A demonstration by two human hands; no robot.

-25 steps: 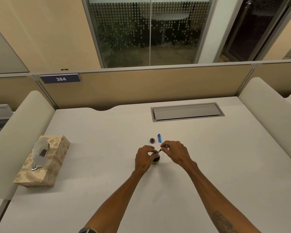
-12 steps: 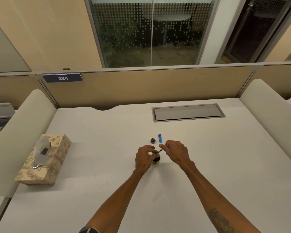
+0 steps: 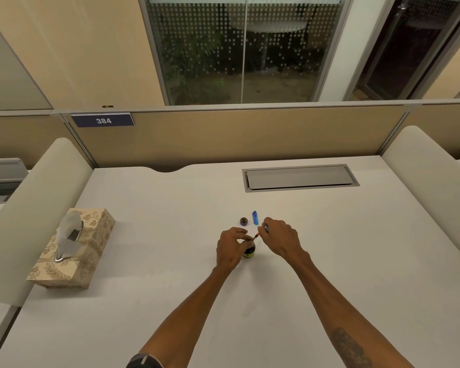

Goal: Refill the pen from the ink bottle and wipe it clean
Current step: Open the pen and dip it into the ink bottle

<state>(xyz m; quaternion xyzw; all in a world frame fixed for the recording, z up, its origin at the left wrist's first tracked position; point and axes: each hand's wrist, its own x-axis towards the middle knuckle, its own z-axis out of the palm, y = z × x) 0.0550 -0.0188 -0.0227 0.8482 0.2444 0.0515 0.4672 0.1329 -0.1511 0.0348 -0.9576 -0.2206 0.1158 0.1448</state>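
A small dark ink bottle with a yellow label stands on the white desk, its mouth partly hidden by my fingers. My left hand is wrapped around the bottle's left side. My right hand pinches a thin pen, tilted down to the left with its tip at the bottle's mouth. Just behind lie the bottle's round dark cap and a blue pen part.
A patterned tissue box with a tissue sticking out sits at the left of the desk. A grey cable hatch is set into the desk at the back right. Padded dividers flank both sides.
Both hands and the pen have hardly moved. The view has shifted slightly.
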